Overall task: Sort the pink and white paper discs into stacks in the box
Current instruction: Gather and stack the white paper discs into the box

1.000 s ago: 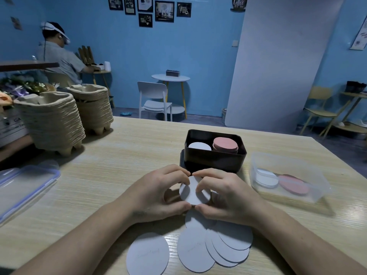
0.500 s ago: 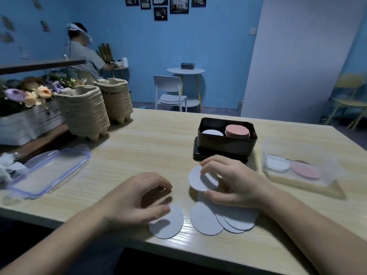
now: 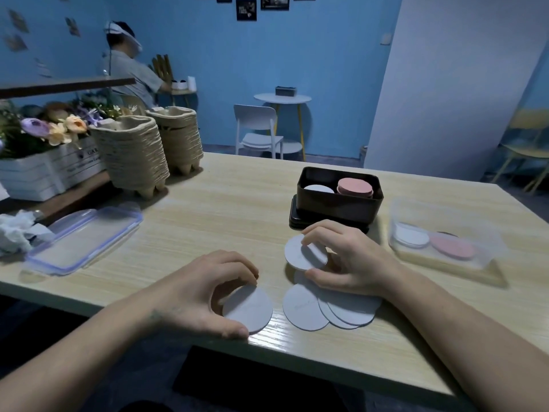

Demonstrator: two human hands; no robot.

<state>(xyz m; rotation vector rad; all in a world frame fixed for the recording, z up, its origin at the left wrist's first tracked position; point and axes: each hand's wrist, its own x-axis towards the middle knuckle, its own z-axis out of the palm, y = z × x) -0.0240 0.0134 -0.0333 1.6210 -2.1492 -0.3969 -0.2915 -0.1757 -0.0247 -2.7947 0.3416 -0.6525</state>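
White round paper disc (image 3: 303, 254) pinched in our right hand (image 3: 350, 258) just before the dark rectangular box (image 3: 338, 200) holding white and pink stacks; our left hand (image 3: 202, 292) curls, fingers apart, touching a lone white disc (image 3: 251, 309) flat on the pale wooden table (image 3: 225, 209).

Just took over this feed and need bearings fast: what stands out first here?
Both hands work white discs at the table's near edge: the right hand holds a white disc over a fanned pile, and the left hand rests on a single disc. Beyond them, the dark box holds a pink stack beside a white one.
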